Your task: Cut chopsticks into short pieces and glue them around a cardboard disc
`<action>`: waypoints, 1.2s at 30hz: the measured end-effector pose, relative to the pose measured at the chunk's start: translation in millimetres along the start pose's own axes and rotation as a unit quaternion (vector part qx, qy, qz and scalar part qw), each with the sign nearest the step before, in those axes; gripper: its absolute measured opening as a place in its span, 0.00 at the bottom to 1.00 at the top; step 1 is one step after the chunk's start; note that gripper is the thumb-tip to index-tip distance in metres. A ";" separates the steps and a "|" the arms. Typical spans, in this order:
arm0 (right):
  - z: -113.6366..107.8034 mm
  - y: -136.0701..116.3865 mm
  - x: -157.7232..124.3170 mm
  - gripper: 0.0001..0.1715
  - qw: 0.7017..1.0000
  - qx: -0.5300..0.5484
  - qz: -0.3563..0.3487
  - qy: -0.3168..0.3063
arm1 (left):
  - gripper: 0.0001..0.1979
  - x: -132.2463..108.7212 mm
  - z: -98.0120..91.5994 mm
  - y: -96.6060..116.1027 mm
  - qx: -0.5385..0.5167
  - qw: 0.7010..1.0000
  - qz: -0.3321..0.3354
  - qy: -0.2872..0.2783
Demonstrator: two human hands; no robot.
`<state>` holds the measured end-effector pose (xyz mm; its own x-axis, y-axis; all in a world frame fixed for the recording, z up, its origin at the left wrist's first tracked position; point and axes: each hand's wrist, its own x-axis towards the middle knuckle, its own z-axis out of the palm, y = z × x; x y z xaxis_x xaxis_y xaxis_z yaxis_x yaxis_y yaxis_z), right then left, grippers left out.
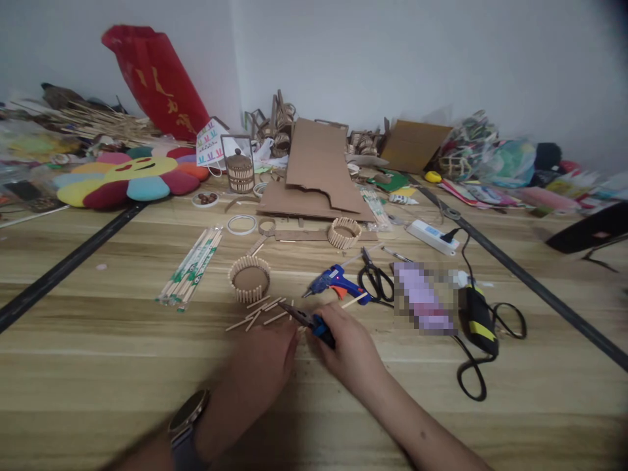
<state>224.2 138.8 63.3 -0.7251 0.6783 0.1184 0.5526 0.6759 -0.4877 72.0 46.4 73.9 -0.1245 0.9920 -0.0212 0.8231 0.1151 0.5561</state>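
My right hand (346, 343) is closed round a pair of pliers (321, 327) with blue handles, its dark jaws pointing left. A thin wooden stick (354, 301) shows just past the right hand's knuckles; I cannot tell if it is held. My left hand (267, 353), with a watch on the wrist, is curled beside the jaws, its fingertips mostly hidden. Short cut sticks (255, 314) lie scattered just beyond it. Behind them stands a round cardboard cup with a wall of short sticks (249, 280), and a similar stick ring (344, 233) sits farther back.
A blue glue gun (336, 281) and black scissors (377, 278) lie ahead of my right hand. Bagged sticks (191, 268) are on the left. A power strip (432, 235) and a black cabled device (479, 320) lie right. Cardboard sheets (316, 163) and a flower cushion (142, 176) are behind.
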 end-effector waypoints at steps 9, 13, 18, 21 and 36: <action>0.1 -8.5 -1.7 0.10 0.998 -0.042 0.037 -0.015 | 0.18 0.9 -2.6 11.7 0.111 0.993 -0.021 -0.040; 1.2 -7.3 -1.4 0.11 0.998 -0.038 0.042 -0.008 | 0.18 1.1 -0.4 9.1 0.122 0.992 -0.021 -0.037; 1.7 1.0 0.8 0.11 0.994 0.091 -0.029 0.049 | 0.14 0.8 4.3 -2.2 0.002 1.000 0.010 0.017; -1.8 2.5 1.9 0.13 0.972 0.182 -0.093 0.119 | 0.18 2.9 1.4 -8.2 -0.118 0.993 -0.007 0.011; -57.5 8.9 -34.4 0.34 0.818 0.463 0.250 -0.234 | 0.26 3.3 -4.4 -4.6 -0.466 0.873 -0.136 -0.048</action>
<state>277.6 138.1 104.7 -0.7009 0.4720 -0.5348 0.4380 -0.3070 -0.8449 65.3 48.9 74.9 -0.1611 0.9395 -0.3024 -0.0441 0.2992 0.9532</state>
